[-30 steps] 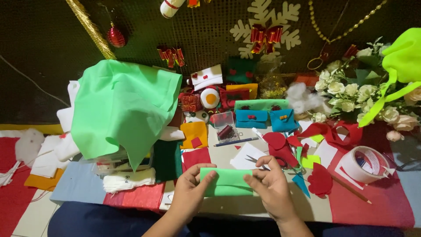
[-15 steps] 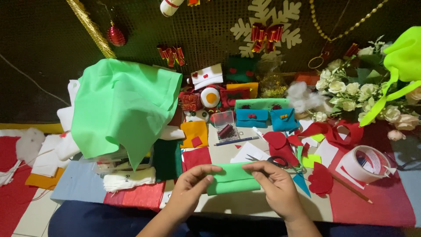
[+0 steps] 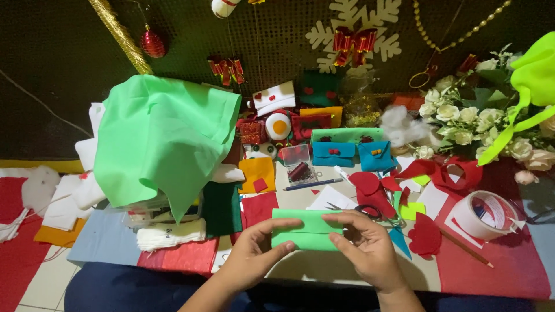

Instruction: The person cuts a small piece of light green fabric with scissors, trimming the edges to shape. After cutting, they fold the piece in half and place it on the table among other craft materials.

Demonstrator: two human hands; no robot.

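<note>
Holding a folded green felt piece [image 3: 306, 229] between both hands, I am pinching its left end with my left hand [image 3: 254, 257] and its right end with my right hand [image 3: 367, 248], above the desk [image 3: 300, 196].

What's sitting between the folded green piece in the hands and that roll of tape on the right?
In the head view, between the green felt piece and the tape roll lie scissors, a red felt cutout and small coloured scraps.
</note>
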